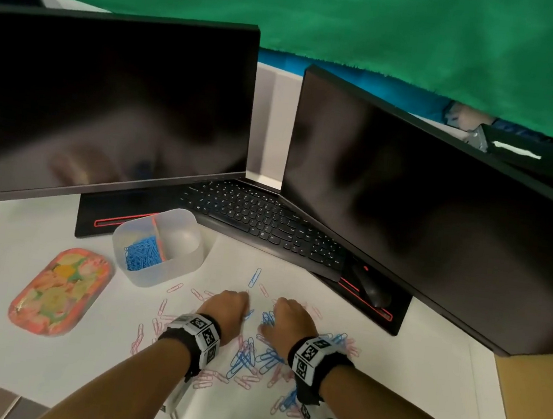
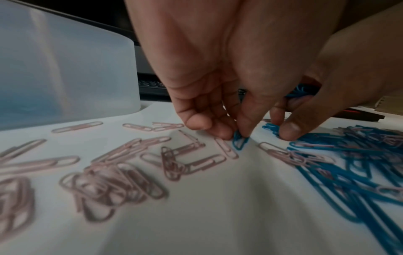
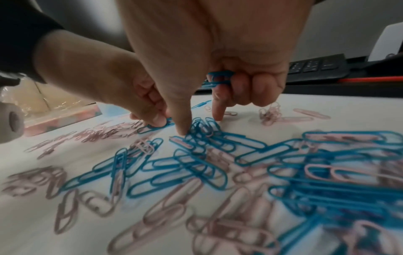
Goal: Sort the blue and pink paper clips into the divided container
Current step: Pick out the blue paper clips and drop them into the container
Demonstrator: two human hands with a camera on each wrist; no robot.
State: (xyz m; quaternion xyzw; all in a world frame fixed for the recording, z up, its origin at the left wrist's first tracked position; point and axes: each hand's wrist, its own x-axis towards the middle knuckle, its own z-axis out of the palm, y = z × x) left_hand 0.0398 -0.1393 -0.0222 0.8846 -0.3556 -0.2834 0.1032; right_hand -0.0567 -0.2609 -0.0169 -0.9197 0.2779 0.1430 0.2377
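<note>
Blue paper clips (image 1: 246, 357) and pink paper clips (image 1: 204, 378) lie mixed on the white table under both hands. The translucent divided container (image 1: 175, 266) stands at the back left, and its left compartment holds blue clips (image 1: 144, 253). My left hand (image 2: 236, 136) pinches one blue clip (image 2: 240, 143) against the table between thumb and fingertip. My right hand (image 3: 199, 126) holds a small bunch of blue clips (image 3: 220, 78) in its curled fingers. Its thumb and index finger reach down onto the blue heap (image 3: 202, 131).
A floral oval tray (image 1: 60, 291) lies left of the container. A black keyboard (image 1: 263, 221) and mouse (image 1: 371, 285) sit behind the clips, under two dark monitors (image 1: 108, 104). A cardboard surface (image 1: 538, 411) borders the table on the right.
</note>
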